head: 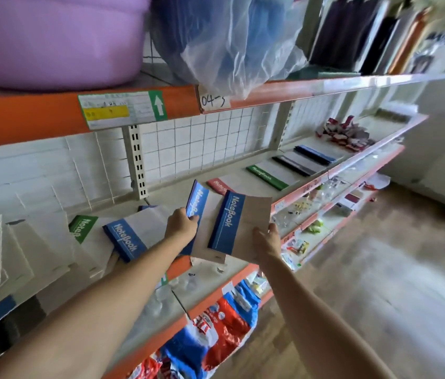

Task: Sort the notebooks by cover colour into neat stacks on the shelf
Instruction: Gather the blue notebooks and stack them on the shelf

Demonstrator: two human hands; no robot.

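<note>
My left hand [181, 224] grips a blue-spined notebook [198, 199] by its spine, tilted up over the shelf [177, 191]. My right hand [267, 242] holds a second blue-spined notebook [239, 224] by its brown cover, just right of the first. On the shelf to the left lie another blue notebook [127, 237] and a green one [81, 227] among pale covers. Further right along the shelf lie a red-spined notebook [220, 186], a green-spined one [266, 176], a black-spined one [292, 165] and a dark blue one [317, 155].
An orange shelf edge [38, 116] overhangs above, carrying a purple tub [51, 36] and a plastic bag [229, 42]. Red and white packets [344, 132] sit at the shelf's far right. Lower shelves hold small goods and red-blue bags [215, 324]. Wooden floor lies to the right.
</note>
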